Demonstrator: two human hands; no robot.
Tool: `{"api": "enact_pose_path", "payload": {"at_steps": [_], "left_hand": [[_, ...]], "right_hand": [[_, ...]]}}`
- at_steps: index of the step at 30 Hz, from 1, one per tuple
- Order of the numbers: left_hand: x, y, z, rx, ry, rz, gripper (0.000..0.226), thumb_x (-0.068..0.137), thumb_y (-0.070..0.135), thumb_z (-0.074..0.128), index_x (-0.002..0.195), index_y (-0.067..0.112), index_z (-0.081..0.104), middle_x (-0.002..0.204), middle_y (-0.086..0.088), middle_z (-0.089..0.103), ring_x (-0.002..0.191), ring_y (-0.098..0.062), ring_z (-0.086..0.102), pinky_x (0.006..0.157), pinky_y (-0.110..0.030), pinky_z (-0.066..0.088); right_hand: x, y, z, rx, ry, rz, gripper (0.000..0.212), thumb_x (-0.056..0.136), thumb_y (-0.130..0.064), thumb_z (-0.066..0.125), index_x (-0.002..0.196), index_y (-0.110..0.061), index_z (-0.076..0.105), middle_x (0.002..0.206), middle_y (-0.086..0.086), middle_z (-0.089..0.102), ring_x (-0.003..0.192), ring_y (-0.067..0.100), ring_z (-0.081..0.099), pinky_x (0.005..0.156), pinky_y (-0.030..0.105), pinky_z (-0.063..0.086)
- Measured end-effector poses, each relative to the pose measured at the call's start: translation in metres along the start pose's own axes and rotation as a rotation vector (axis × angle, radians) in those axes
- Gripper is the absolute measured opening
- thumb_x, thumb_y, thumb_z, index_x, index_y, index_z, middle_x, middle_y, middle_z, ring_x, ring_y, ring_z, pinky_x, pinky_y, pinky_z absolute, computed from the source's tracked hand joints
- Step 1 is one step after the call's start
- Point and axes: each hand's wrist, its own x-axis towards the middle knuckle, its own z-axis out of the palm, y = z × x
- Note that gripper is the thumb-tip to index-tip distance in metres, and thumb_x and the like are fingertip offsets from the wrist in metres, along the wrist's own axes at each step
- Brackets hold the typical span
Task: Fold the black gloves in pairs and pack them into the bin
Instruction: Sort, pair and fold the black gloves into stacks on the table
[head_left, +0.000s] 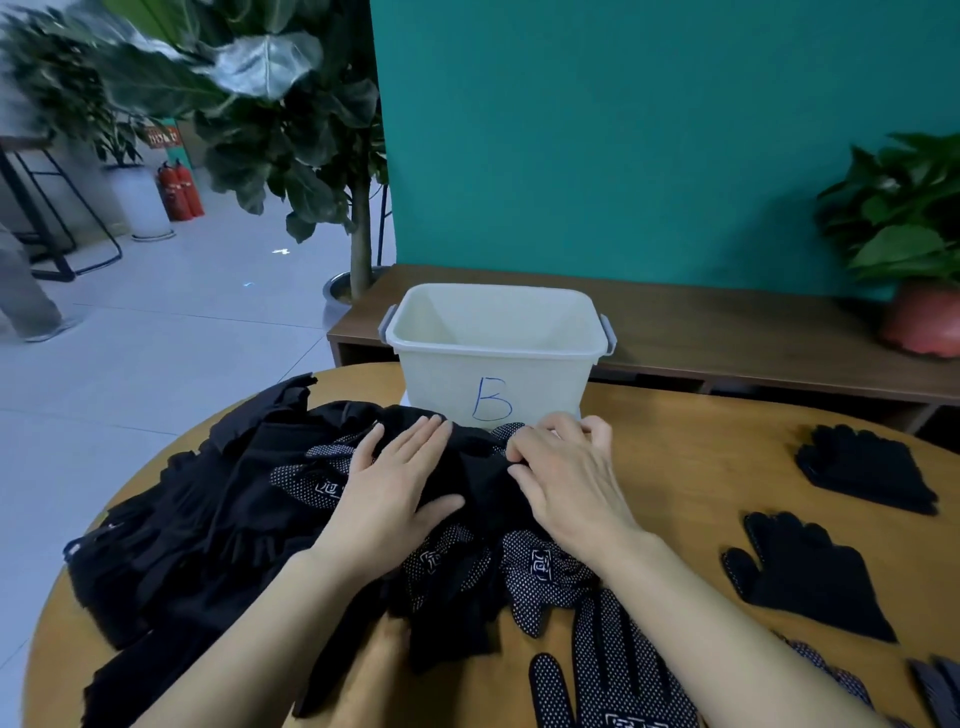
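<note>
Black gloves (218, 519) heaped before bin (493, 374)

A blue handwritten "B" marks the white bin's (441, 382) near wall; logos on the dotted gloves (545, 566) before it are illegible.

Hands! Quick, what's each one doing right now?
Left hand: open, pressing flat on the glove pile.
Right hand: closed, fingers pinching a black glove.

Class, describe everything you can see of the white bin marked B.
The bin is a white, plastic-looking rectangular tub, open-topped, with a rolled rim and a grey handle at each end. A blue handwritten B marks its front wall. What shows of its inside holds nothing. It stands upright at the far side of the table, the glove pile against its lower front.
</note>
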Motion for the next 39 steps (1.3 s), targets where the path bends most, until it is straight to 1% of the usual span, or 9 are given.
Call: {"api": "enact_pose_path", "payload": {"at_steps": [3,7,13,15,22,28,31,36,39], "left_hand": [[0.018,0.005,-0.021,-0.232,0.014,-0.148,0.067,0.086,0.050,0.069,0.145,0.034,0.042,0.120,0.004,0.067,0.115,-0.006,0.055,0.120,-0.029,0.005],[0.035,0.011,-0.060,-0.620,0.087,-0.222,0.027,0.080,0.051,0.071,0.094,0.028,0.071,0.084,0.001,0.072,0.085,-0.017,0.067,0.094,-0.052,0.050],[0.047,0.045,-0.121,-0.818,0.113,-0.253,0.021,0.086,0.028,0.077,0.089,0.009,0.068,0.092,-0.003,0.077,0.087,-0.016,0.071,0.096,-0.050,0.052],[0.047,0.056,-0.132,-0.823,0.101,-0.224,0.018,0.090,0.017,0.073,0.091,0.000,0.066,0.094,-0.007,0.076,0.088,-0.018,0.071,0.097,-0.045,0.052],[0.037,0.089,-0.144,-0.746,0.055,-0.184,0.009,0.088,0.024,0.074,0.085,0.017,0.069,0.099,0.004,0.074,0.087,0.000,0.067,0.088,-0.029,0.048],[0.030,0.124,-0.134,-0.780,-0.055,-0.134,0.011,0.087,0.019,0.076,0.091,0.009,0.071,0.095,0.003,0.076,0.084,0.002,0.067,0.093,-0.030,0.049],[0.028,0.139,-0.123,-0.756,-0.104,-0.110,0.010,0.085,0.018,0.078,0.089,0.012,0.070,0.092,0.005,0.073,0.081,0.004,0.064,0.092,-0.030,0.048],[0.023,0.159,-0.114,-0.739,-0.128,-0.108,0.008,0.086,0.016,0.077,0.088,0.012,0.071,0.089,0.003,0.075,0.074,0.001,0.065,0.085,-0.028,0.053],[0.020,0.166,-0.111,-0.766,-0.126,-0.135,0.011,0.085,0.015,0.078,0.091,0.012,0.069,0.086,0.001,0.074,0.076,-0.010,0.067,0.076,-0.023,0.053]], "right_hand": [[0.015,-0.007,-0.023,0.022,0.081,-0.054,0.019,0.082,-0.017,0.074,0.088,-0.020,0.056,0.081,-0.011,0.063,0.097,0.017,0.046,0.092,0.032,0.018],[0.033,-0.011,-0.057,0.046,0.125,-0.011,0.011,0.088,-0.021,0.070,0.090,-0.021,0.059,0.086,-0.015,0.055,0.100,0.016,0.047,0.094,0.026,0.013],[0.045,-0.016,-0.102,0.373,-0.028,0.322,0.018,0.089,-0.022,0.065,0.094,-0.035,0.053,0.090,-0.011,0.062,0.100,0.011,0.048,0.083,0.025,0.015],[0.043,-0.013,-0.114,0.517,-0.156,0.408,0.020,0.085,-0.025,0.066,0.099,-0.037,0.057,0.082,-0.011,0.062,0.090,0.016,0.054,0.095,0.032,0.025],[0.012,-0.008,-0.150,0.515,-0.298,0.430,0.047,0.056,-0.056,0.058,0.079,-0.015,0.062,0.081,0.010,0.069,0.085,0.034,0.064,0.108,0.059,0.031],[-0.016,-0.007,-0.178,0.660,-0.321,0.431,0.013,0.085,-0.019,0.075,0.087,-0.007,0.073,0.090,0.007,0.073,0.083,0.015,0.065,0.092,0.041,0.051],[-0.028,-0.010,-0.187,0.731,-0.288,0.422,0.014,0.087,-0.020,0.074,0.078,-0.009,0.072,0.081,0.000,0.069,0.074,0.010,0.061,0.080,0.031,0.049],[-0.042,-0.004,-0.188,0.638,-0.287,0.439,0.049,0.065,-0.056,0.066,0.072,-0.008,0.062,0.065,-0.004,0.054,0.065,0.009,0.048,0.092,0.047,0.035],[-0.049,0.002,-0.191,0.670,-0.260,0.472,0.034,0.081,-0.035,0.074,0.063,-0.009,0.062,0.064,-0.003,0.055,0.062,0.009,0.049,0.085,0.043,0.039]]}}
